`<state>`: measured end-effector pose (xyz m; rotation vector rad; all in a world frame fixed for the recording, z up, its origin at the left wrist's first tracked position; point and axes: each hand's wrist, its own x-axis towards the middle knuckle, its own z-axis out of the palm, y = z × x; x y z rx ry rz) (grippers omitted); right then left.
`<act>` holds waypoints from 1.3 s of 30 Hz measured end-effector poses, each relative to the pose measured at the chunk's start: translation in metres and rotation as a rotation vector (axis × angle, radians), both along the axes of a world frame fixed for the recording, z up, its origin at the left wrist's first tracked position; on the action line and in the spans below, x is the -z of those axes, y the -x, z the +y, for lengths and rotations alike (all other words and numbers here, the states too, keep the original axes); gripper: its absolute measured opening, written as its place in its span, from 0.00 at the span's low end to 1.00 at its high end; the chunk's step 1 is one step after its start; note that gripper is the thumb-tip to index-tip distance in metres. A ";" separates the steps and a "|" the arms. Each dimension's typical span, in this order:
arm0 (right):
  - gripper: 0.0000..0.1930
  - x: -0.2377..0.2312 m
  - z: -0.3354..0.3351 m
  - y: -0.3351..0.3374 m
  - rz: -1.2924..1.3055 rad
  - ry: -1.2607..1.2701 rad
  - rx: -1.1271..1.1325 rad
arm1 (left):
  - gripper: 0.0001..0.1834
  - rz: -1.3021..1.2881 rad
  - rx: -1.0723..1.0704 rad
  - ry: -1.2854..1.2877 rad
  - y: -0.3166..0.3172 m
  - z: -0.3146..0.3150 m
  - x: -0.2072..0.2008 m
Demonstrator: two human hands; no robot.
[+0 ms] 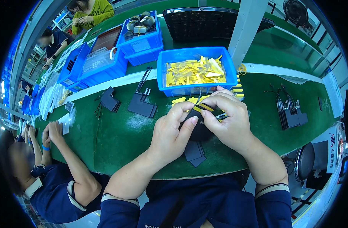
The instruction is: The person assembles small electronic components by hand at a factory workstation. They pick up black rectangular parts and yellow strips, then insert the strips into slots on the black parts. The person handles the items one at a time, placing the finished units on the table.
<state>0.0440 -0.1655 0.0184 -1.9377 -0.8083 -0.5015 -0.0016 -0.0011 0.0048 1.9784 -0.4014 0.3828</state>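
In front of me, my left hand and my right hand grip one black flat part between them, thumbs on its near side. Yellow strips show along its upper edge, right under my fingers, and a thin dark cable rises from it. My fingers hide much of its shape. Just below lie several dark flat pieces in a loose stack. Beyond my hands stands a blue bin full of yellow strips; more yellow strips lie by its near side.
L-shaped dark parts with cables lie to the left, beside another dark group. A similar stack sits at the right. Blue bins stand at the far left near a white post. A co-worker's arm rests at left.
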 end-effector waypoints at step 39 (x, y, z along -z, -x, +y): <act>0.08 -0.005 -0.006 0.004 -0.109 0.015 -0.106 | 0.22 -0.069 0.071 -0.044 -0.003 0.002 -0.005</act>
